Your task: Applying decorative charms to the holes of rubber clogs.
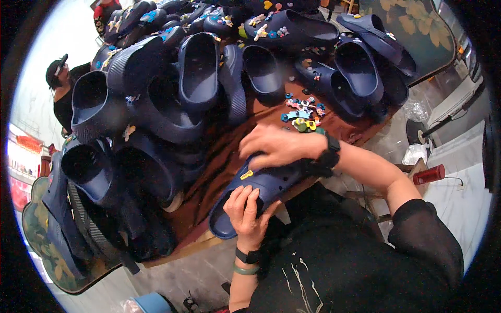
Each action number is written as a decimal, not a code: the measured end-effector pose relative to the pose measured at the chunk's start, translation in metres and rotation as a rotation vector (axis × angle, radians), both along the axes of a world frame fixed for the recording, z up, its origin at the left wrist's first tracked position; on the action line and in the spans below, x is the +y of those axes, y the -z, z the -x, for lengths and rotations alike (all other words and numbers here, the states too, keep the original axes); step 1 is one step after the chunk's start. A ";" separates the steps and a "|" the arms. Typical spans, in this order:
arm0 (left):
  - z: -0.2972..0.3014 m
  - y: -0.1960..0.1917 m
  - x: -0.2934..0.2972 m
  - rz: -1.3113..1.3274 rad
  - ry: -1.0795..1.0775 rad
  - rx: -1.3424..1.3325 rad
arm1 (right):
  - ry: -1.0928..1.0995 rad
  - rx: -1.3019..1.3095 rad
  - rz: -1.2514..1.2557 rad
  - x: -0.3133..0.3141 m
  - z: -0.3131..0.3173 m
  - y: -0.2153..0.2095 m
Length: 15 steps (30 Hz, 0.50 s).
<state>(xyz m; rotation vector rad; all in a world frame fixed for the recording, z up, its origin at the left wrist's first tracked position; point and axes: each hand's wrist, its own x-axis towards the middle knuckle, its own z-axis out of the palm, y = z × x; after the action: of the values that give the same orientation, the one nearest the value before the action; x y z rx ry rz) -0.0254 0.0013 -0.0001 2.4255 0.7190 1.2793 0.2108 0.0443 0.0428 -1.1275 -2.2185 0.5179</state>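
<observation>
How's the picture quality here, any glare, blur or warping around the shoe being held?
Head view: strong fisheye warp, with a black rim and the table edge bending; blown-out glare at upper left; the right hand is slightly soft; the left hand and navy clog read clearly, the yellow charm too; the clog pile is dark, with little detail in the shadows.

Left hand (245,211) curled, gripping; right hand (279,147) pressing down, fingers bent

Navy blue clog (271,182) bears a yellow charm (247,175); brown tablecloth (219,156) beneath.
</observation>
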 end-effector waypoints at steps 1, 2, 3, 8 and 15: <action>0.001 -0.001 -0.001 -0.003 -0.008 -0.017 | -0.131 0.110 0.055 0.003 0.016 0.004; -0.001 0.000 -0.001 -0.003 -0.005 -0.034 | -0.099 0.134 0.134 0.005 0.021 0.015; -0.002 -0.001 -0.001 -0.004 0.013 -0.040 | -0.066 0.159 0.213 0.005 0.024 0.024; -0.003 -0.004 0.004 0.035 -0.004 0.009 | 0.158 -0.049 0.088 -0.001 0.036 0.027; -0.002 -0.006 0.004 0.018 -0.009 -0.008 | 0.038 0.295 0.017 0.000 0.036 0.028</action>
<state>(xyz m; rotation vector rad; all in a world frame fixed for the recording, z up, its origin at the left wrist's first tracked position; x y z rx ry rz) -0.0231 0.0058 0.0061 2.4040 0.7370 1.2793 0.1752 0.0443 0.0144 -1.0268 -1.9386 0.6433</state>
